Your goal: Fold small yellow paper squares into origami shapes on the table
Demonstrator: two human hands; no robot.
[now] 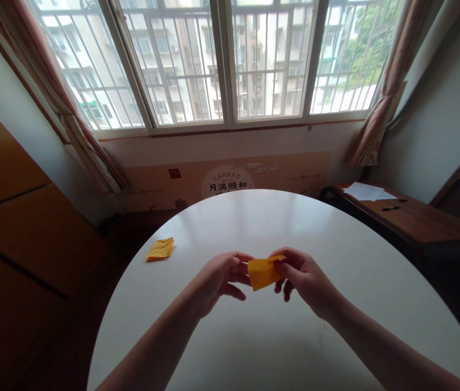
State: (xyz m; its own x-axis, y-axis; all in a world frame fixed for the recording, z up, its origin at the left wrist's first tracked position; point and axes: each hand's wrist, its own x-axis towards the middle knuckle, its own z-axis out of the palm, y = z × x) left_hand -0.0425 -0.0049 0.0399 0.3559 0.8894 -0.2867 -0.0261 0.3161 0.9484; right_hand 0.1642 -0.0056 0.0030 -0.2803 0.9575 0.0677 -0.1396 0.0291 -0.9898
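A small folded piece of yellow paper (262, 273) is held above the white table, pinched at its right side between the thumb and fingers of my right hand (301, 276). One upper corner of it is folded over near that thumb. My left hand (222, 278) is at the paper's left edge with its fingers apart. Some of its fingertips reach the edge or pass behind it, and I cannot tell whether they press on it. Farther left, a second folded yellow paper (160, 250), somewhat crumpled, lies near the table's rim.
The round white table (254, 217) fills the middle, its curved edge running left, far and right. To the right stands a brown wooden desk (421, 222) with white papers (368, 191) and a dark pen-like object (391, 208). Beyond are a cardboard panel (295, 168) and barred windows.
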